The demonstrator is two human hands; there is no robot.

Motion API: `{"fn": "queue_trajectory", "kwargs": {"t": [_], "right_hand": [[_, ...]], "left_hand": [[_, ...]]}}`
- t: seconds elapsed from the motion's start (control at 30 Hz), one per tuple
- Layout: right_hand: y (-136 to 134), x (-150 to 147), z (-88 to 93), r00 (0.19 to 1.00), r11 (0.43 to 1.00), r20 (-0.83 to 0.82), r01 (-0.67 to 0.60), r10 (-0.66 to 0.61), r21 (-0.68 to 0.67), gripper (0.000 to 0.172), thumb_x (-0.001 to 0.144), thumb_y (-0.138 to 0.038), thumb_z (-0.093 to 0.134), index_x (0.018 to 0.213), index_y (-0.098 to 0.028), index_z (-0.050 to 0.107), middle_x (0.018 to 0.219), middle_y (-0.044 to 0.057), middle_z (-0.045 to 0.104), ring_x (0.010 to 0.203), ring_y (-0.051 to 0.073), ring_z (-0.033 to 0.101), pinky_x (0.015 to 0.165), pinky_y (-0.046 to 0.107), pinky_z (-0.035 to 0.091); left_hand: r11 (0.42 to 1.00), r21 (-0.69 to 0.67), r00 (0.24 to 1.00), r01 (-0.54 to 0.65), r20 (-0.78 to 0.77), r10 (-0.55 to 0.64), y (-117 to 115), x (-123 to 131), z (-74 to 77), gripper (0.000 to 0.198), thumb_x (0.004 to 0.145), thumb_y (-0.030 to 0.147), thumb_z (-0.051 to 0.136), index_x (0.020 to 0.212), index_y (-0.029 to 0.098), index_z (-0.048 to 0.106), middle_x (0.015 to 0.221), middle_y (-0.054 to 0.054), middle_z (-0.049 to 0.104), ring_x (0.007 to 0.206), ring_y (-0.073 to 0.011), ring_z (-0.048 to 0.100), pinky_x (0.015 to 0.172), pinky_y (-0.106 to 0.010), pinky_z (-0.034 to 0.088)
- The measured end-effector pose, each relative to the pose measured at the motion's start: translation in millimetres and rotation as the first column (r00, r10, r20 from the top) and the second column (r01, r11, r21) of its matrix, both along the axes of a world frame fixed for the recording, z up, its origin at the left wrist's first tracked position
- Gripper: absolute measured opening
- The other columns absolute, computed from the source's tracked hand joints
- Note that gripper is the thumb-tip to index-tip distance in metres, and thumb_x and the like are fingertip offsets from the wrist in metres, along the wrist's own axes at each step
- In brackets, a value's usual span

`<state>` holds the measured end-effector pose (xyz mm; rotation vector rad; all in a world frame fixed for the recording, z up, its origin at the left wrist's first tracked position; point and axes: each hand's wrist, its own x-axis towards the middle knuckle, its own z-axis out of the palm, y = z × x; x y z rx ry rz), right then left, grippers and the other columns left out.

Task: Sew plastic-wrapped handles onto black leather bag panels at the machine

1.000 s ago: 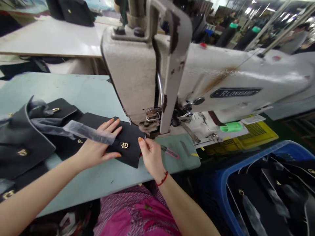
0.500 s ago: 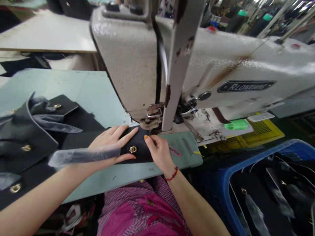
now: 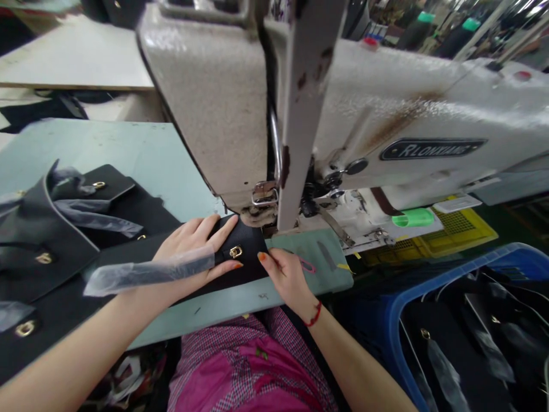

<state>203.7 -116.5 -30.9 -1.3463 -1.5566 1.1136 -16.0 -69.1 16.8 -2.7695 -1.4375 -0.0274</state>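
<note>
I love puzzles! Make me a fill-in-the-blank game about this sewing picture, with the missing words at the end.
1. The left hand lies on a panel whose colour is ____.
2. The bracelet is worn on the ____ wrist.
3. The shiny metal clasp on that panel is ____-coloured.
4. The bin full of black pieces is coloured ____.

Missing words: black; right; gold; blue.

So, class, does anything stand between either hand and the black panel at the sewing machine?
Nothing visible does. The left hand rests on the black panel, and the right hand touches its right edge. A plastic-wrapped strap crosses over the left hand, not beneath it.
</note>
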Motion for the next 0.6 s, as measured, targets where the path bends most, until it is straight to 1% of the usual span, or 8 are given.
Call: {"fn": "queue_trajectory", "kwargs": {"t": [0.07,0.13,0.23,0.33,0.47,0.6], "right_hand": [[-14,6,-13.4,0.999,1.0,0.035,-0.022,0.022,-0.018,0.043,0.098,-0.042,0.045,0.062,-0.019,0.043,0.059,-0.002,0.047,0.057,0.011,0.045,0.055,0.025,0.028],[-25,10,-24.8,0.998,0.999,0.048,-0.039,0.04,-0.038,0.039,0.099,-0.04,0.044,0.067,-0.019,0.053,0.066,0.001,0.059,0.063,0.014,0.055,0.059,0.025,0.034],[-32,12,-32.7,0.998,0.998,0.043,-0.046,0.048,-0.047,0.038,0.1,-0.038,0.042,0.073,-0.019,0.061,0.076,0.004,0.069,0.071,0.017,0.062,0.064,0.027,0.04],[-33,11,-31.1,0.999,0.997,0.015,-0.044,0.046,-0.065,0.039,0.1,-0.038,0.043,0.075,-0.019,0.065,0.078,0.005,0.071,0.073,0.017,0.065,0.066,0.028,0.043],[-27,9,-24.0,0.999,0.996,-0.027,-0.027,0.025,-0.081,0.042,0.099,-0.041,0.044,0.072,-0.019,0.068,0.072,0.004,0.07,0.07,0.017,0.065,0.066,0.028,0.045],[-20,7,-16.0,0.996,0.994,-0.093,-0.026,0.016,-0.102,0.043,0.098,-0.044,0.047,0.069,-0.019,0.067,0.069,0.004,0.07,0.067,0.016,0.066,0.065,0.027,0.046]], "left_hand": [[1.0,0.002,1.0,-0.008,-0.006,0.008,1,1,1.7,0.083,0.086,0.07,0.04,0.148,0.015,0.036,0.132,-0.021,0.049,0.112,-0.0371,0.049,0.094,-0.05,0.046],[1.0,-0.007,1.0,-0.013,-0.022,0.013,0,3,4.8,0.081,0.087,0.069,0.04,0.146,0.014,0.04,0.132,-0.022,0.049,0.111,-0.0369,0.049,0.094,-0.05,0.045],[1.0,-0.009,0.998,-0.012,-0.059,0.011,0,5,9.4,0.079,0.087,0.07,0.038,0.142,0.014,0.045,0.131,-0.021,0.049,0.11,-0.0355,0.049,0.094,-0.049,0.045],[1.0,-0.011,0.997,-0.002,-0.08,0.001,1,5,11.7,0.076,0.088,0.07,0.037,0.139,0.014,0.048,0.129,-0.019,0.049,0.108,-0.0341,0.049,0.093,-0.048,0.046],[1.0,-0.02,0.998,0.002,-0.063,-0.004,6,4,10.5,0.076,0.088,0.07,0.036,0.137,0.013,0.05,0.125,-0.019,0.051,0.108,-0.035,0.049,0.093,-0.049,0.046],[0.999,-0.039,1.0,0.008,-0.023,-0.009,18,-2,7.9,0.074,0.089,0.068,0.038,0.137,0.013,0.05,0.129,-0.02,0.051,0.114,-0.0351,0.047,0.096,-0.049,0.044]]}}
